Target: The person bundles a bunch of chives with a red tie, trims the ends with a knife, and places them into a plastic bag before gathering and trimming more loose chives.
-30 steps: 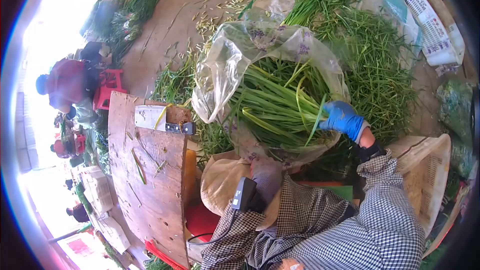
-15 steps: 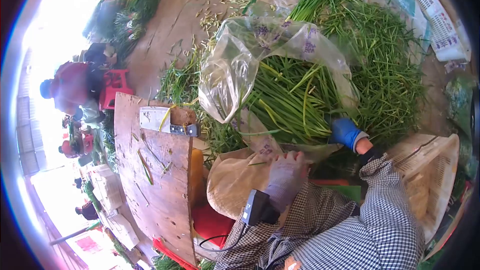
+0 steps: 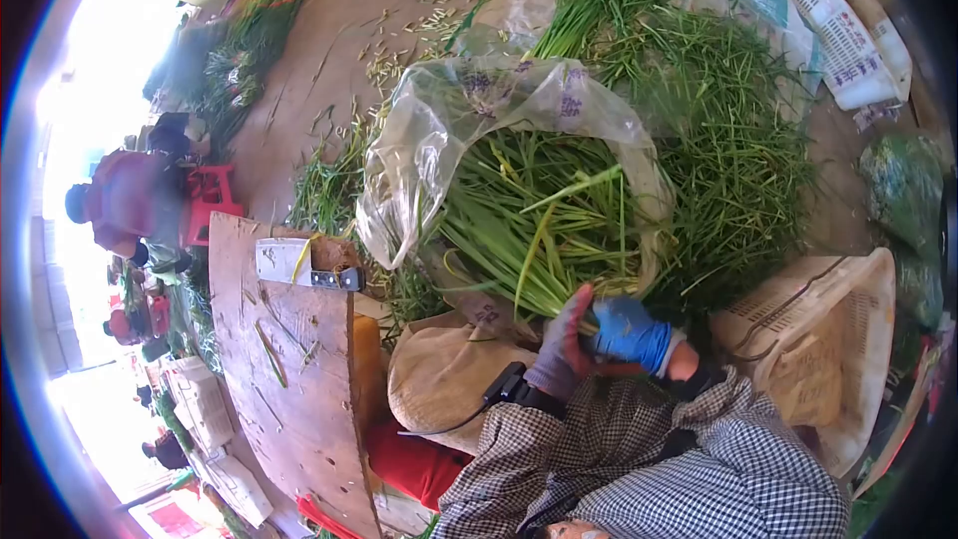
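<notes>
My left hand (image 3: 562,347), in a grey-purple glove with a black device at the wrist, presses around the near end of a bunch of garlic chives (image 3: 539,279). Curled against the same end from the right is my right hand (image 3: 631,329), in a blue glove. The bunch's long green leaves fan away from me into a clear plastic bag (image 3: 407,165) with purple print, its mouth spread wide. More chives lie inside that bag. Some of my left fingers are hidden behind the leaves.
Left of me is a wooden board (image 3: 284,369) with a broad-bladed knife (image 3: 309,265) on it. Loose chives (image 3: 738,150) pile up beyond the bag. A pale plastic basket (image 3: 868,329) stands at right. Another person (image 3: 130,195) sits by a red stool (image 3: 212,202).
My left hand has risen from the bag's near edge to the chives. My right hand has moved left and nearer, drawing the leaf ends together. The view has shifted slightly.
</notes>
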`<state>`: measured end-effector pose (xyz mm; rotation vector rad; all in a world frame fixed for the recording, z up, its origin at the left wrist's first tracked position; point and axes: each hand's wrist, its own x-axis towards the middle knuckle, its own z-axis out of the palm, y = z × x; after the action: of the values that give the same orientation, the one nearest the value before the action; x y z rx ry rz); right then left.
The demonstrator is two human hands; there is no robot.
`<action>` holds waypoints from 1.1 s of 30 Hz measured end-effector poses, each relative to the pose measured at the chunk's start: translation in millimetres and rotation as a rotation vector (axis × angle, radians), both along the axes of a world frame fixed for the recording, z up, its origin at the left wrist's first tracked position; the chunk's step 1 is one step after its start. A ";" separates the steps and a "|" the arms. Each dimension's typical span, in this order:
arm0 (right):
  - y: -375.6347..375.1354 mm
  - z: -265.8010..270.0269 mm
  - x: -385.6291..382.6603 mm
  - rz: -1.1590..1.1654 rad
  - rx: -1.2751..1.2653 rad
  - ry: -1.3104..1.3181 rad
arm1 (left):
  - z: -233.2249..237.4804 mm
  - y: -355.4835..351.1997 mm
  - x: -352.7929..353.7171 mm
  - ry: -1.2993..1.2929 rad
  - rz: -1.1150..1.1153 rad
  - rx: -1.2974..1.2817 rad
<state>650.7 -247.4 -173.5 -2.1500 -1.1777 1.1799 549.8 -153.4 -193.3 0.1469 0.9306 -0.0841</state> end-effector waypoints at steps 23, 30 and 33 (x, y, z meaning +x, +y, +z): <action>47.3 -107.4 110.8 -0.037 0.273 -0.427 | 14.3 12.9 -24.2 0.151 0.006 0.087; 38.9 -18.7 70.2 0.151 0.251 -0.223 | 19.9 8.8 -17.2 0.148 0.037 0.075; 22.0 -14.5 27.9 0.123 0.255 -0.131 | 26.3 11.7 -16.3 -0.084 0.053 -0.035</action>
<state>678.6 -225.4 -188.0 -2.0103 -1.4502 0.8917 533.5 -141.7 -167.0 0.0925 0.8485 -0.0450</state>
